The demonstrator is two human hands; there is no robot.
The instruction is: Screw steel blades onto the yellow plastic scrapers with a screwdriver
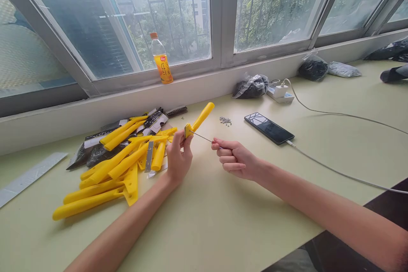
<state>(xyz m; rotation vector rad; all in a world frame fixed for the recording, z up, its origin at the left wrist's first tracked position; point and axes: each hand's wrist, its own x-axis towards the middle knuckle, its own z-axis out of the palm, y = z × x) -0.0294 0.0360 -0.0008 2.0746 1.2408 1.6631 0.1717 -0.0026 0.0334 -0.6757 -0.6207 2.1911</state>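
Observation:
My left hand [179,157] is closed round the head of a yellow scraper [203,117], whose handle points up and to the right. Between the fingers and thumb of my right hand [234,158] is a thin metal rod, which looks like a hex key [201,136]; the end I grip is hidden. Its far tip meets the scraper's head near my left thumb. Left of my left hand lies a pile of yellow scrapers [124,163], with a loose metal blade [149,157] on its right side. A small heap of screws or nuts [225,120] sits beyond my hands.
Black-and-white packets [95,140] lie behind the pile, and a flat metallic strip [32,176] is at far left. On the right are a phone [269,128], its white cable [338,173] and a charger [280,91]. Bags [251,87] line the wall; a drink bottle [162,61] stands on the sill.

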